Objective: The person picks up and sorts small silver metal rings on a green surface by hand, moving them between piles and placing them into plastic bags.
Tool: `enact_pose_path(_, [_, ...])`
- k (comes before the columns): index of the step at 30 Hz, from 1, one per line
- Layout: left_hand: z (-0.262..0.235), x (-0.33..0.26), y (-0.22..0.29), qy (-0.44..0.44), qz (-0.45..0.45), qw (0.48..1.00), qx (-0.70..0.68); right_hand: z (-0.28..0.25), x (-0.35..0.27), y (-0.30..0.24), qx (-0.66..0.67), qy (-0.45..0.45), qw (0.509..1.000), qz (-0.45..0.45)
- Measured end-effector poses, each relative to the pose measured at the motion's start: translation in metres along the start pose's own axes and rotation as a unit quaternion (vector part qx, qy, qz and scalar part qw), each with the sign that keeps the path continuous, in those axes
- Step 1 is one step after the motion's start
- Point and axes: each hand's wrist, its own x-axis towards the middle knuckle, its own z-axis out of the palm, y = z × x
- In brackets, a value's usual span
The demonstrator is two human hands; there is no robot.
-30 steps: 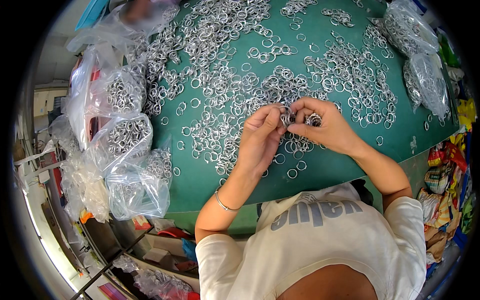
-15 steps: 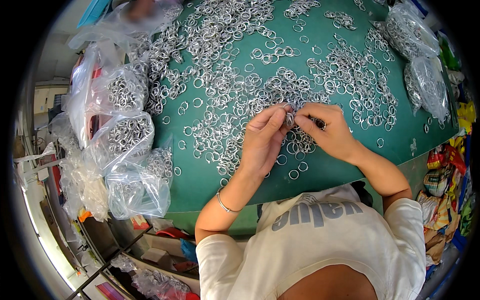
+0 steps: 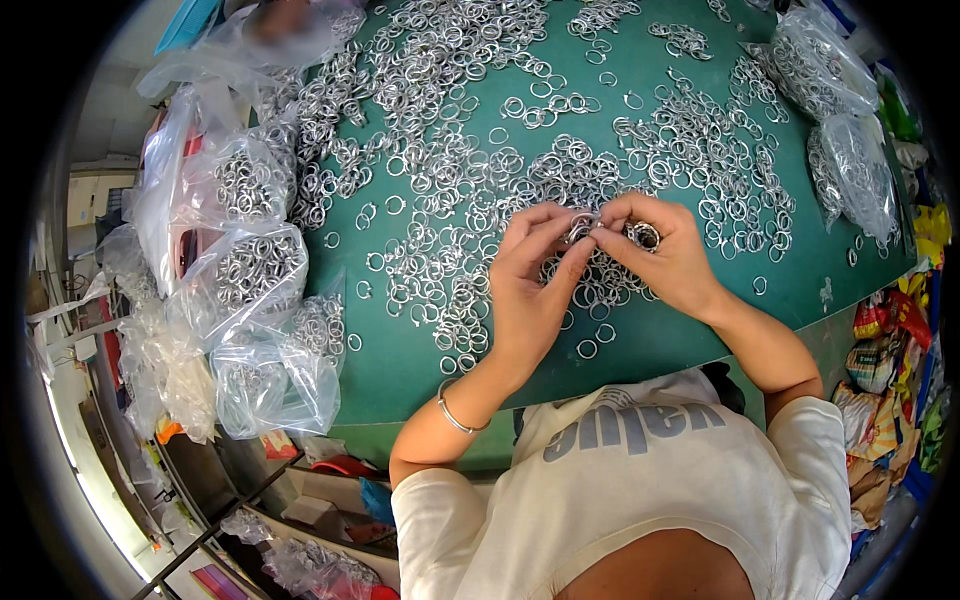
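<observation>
My left hand (image 3: 533, 283) and my right hand (image 3: 672, 256) meet over a pile of loose silvery metal rings (image 3: 575, 165). Between the fingertips of both is a small metal ring (image 3: 581, 229), pinched by thumbs and forefingers; the fingers partly cover it. A few more rings (image 3: 643, 236) are tucked in the curled fingers of my right hand. Under and around my hands, other rings lie scattered on the green tabletop (image 3: 400, 365). A bangle sits on my left forearm.
Clear plastic bags (image 3: 255, 265) full of rings line the table's left side. More filled bags (image 3: 855, 170) stand at the right edge. Heaps of rings (image 3: 440, 50) spread toward the far side. Coloured packages (image 3: 885, 370) lie beyond the right edge.
My left hand has turned, its thumb now reaching across to meet my right fingertips. My right hand has shifted slightly, showing more of the rings held in its fingers.
</observation>
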Motion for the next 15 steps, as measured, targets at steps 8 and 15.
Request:
enact_pose_path(8, [-0.005, 0.000, 0.007, 0.002, -0.115, 0.991, -0.068, -0.002, 0.001, -0.003, 0.033, -0.007, 0.999, 0.024])
enact_pose_path(15, [-0.004, -0.001, 0.010, -0.030, -0.119, 0.990, -0.072, -0.005, 0.001, -0.006, -0.008, -0.023, 0.999, 0.045])
